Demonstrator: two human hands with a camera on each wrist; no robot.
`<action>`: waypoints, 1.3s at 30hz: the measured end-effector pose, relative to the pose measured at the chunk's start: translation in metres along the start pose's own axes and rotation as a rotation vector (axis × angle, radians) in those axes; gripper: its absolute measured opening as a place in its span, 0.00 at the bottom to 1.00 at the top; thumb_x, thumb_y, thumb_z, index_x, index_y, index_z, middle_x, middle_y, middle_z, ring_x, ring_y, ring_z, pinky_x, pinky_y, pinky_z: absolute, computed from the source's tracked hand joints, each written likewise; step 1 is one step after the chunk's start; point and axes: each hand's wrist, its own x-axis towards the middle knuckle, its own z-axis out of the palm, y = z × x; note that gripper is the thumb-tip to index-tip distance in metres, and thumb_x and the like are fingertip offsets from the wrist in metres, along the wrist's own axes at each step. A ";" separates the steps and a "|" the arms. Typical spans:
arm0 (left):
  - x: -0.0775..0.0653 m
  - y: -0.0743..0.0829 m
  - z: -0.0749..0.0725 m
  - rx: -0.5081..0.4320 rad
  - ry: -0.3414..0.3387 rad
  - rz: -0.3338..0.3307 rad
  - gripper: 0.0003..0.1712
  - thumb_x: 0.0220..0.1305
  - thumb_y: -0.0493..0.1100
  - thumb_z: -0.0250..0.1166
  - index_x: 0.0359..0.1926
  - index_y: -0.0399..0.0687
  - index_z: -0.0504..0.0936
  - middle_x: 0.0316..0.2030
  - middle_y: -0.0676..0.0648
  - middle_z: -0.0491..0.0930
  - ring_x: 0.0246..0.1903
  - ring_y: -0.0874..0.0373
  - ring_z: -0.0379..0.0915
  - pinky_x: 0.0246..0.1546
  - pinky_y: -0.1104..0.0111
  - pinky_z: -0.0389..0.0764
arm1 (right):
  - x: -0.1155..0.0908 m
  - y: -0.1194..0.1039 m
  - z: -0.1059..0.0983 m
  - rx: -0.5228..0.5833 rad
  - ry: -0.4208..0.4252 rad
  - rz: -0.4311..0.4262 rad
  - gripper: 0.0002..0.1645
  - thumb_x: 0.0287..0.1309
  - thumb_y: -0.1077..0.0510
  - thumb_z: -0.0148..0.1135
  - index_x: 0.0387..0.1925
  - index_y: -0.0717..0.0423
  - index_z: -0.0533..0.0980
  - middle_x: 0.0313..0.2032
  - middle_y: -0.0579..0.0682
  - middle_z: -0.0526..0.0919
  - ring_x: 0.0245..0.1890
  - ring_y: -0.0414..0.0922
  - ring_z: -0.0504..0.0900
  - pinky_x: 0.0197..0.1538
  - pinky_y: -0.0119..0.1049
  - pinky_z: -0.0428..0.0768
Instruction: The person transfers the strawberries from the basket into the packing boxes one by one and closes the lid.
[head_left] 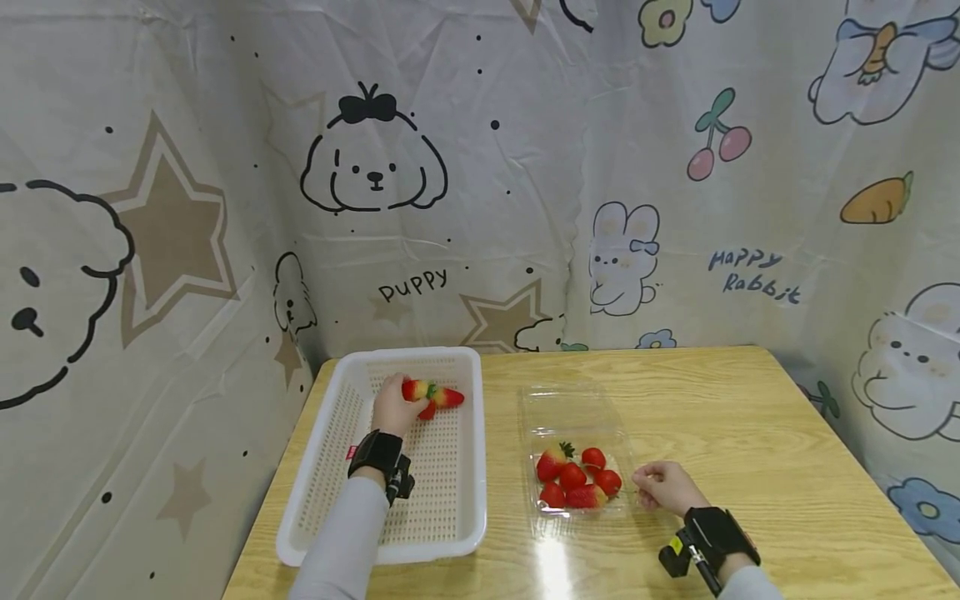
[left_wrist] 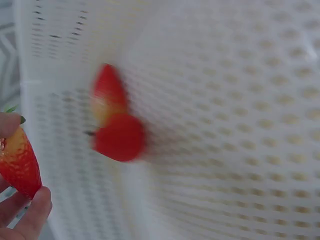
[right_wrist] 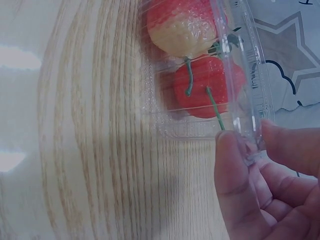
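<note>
Inside the white basket [head_left: 467,533], toward its back, my left hand [head_left: 395,408] pinches a strawberry [left_wrist: 20,162] between thumb and fingers. Below it in the left wrist view lie another strawberry [left_wrist: 109,90] and a round red fruit [left_wrist: 121,138], both blurred. My right hand [head_left: 667,487] is at the right side of a clear plastic clamshell box [head_left: 566,406], its fingers pinching the rim. Several red fruits fill the box's near half, including a strawberry [head_left: 550,465] and a cherry [right_wrist: 202,87] whose green stem reaches the fingertips.
Basket and box stand side by side on a wood-grain table [head_left: 720,400], a strip of tabletop between them. The box's lid is folded back toward the far edge. A printed cloth [head_left: 480,167] hangs behind and along both sides.
</note>
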 end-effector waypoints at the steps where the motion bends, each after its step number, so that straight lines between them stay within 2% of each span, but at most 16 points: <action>1: 0.001 0.007 -0.001 -0.017 0.008 0.015 0.30 0.48 0.39 0.69 0.52 0.32 0.70 0.46 0.35 0.72 0.45 0.42 0.69 0.50 0.54 0.71 | 0.000 0.000 0.000 -0.001 0.000 -0.002 0.12 0.60 0.65 0.53 0.37 0.76 0.72 0.18 0.52 0.74 0.19 0.44 0.74 0.25 0.40 0.77; 5: 0.007 0.039 -0.002 -0.083 0.053 0.101 0.29 0.47 0.39 0.70 0.51 0.33 0.72 0.46 0.37 0.73 0.45 0.44 0.69 0.51 0.55 0.71 | 0.002 0.001 0.000 -0.001 0.000 0.001 0.12 0.60 0.65 0.53 0.37 0.76 0.72 0.18 0.52 0.74 0.19 0.44 0.74 0.25 0.40 0.77; 9: 0.009 0.079 0.005 -0.140 0.075 0.214 0.27 0.45 0.37 0.70 0.48 0.35 0.74 0.44 0.38 0.74 0.44 0.45 0.71 0.48 0.57 0.74 | 0.002 0.001 0.001 0.002 0.003 0.009 0.12 0.60 0.65 0.53 0.37 0.76 0.72 0.18 0.52 0.74 0.19 0.44 0.74 0.25 0.40 0.77; 15: 0.001 0.140 0.026 -0.194 0.012 0.386 0.24 0.45 0.37 0.70 0.46 0.36 0.74 0.45 0.40 0.74 0.44 0.49 0.71 0.45 0.62 0.75 | 0.001 0.000 0.001 -0.002 0.015 0.014 0.11 0.59 0.66 0.53 0.37 0.75 0.72 0.17 0.52 0.74 0.18 0.44 0.73 0.25 0.39 0.77; 20: -0.011 0.173 0.050 -0.190 -0.037 0.490 0.24 0.47 0.38 0.70 0.47 0.38 0.75 0.44 0.42 0.74 0.43 0.52 0.71 0.44 0.66 0.76 | 0.002 0.001 0.001 -0.001 0.017 0.012 0.11 0.59 0.66 0.53 0.36 0.75 0.72 0.17 0.51 0.74 0.18 0.43 0.73 0.24 0.38 0.76; 25: -0.028 0.190 0.077 -0.150 -0.113 0.508 0.23 0.48 0.39 0.69 0.47 0.40 0.75 0.46 0.44 0.74 0.44 0.53 0.71 0.44 0.71 0.75 | 0.001 0.002 0.001 -0.002 0.022 0.007 0.10 0.59 0.66 0.53 0.36 0.75 0.73 0.17 0.51 0.74 0.18 0.44 0.74 0.25 0.39 0.77; 30: -0.047 0.198 0.100 -0.056 -0.262 0.455 0.26 0.49 0.41 0.69 0.51 0.41 0.74 0.48 0.45 0.75 0.46 0.55 0.72 0.44 0.74 0.74 | 0.001 0.001 0.000 -0.006 0.016 0.004 0.10 0.59 0.66 0.53 0.36 0.75 0.73 0.17 0.51 0.74 0.18 0.43 0.73 0.25 0.38 0.77; 32: -0.055 0.198 0.109 0.008 -0.323 0.442 0.28 0.50 0.43 0.69 0.53 0.41 0.73 0.48 0.45 0.74 0.46 0.56 0.71 0.45 0.74 0.74 | 0.001 0.001 0.000 -0.005 0.015 0.004 0.10 0.59 0.66 0.53 0.36 0.75 0.73 0.17 0.51 0.74 0.18 0.43 0.73 0.25 0.38 0.77; 34: -0.061 0.197 0.118 0.082 -0.361 0.456 0.28 0.50 0.44 0.69 0.52 0.42 0.74 0.48 0.45 0.74 0.45 0.57 0.72 0.45 0.75 0.73 | 0.001 0.000 0.000 -0.006 0.011 0.003 0.11 0.59 0.66 0.53 0.37 0.75 0.72 0.17 0.51 0.74 0.18 0.43 0.73 0.25 0.39 0.77; 39: -0.075 0.188 0.139 0.227 -0.396 0.521 0.26 0.46 0.44 0.71 0.48 0.43 0.76 0.43 0.46 0.76 0.41 0.57 0.72 0.42 0.75 0.73 | 0.001 0.001 0.001 -0.001 0.014 0.003 0.10 0.59 0.66 0.53 0.36 0.75 0.73 0.17 0.51 0.74 0.18 0.43 0.73 0.25 0.39 0.77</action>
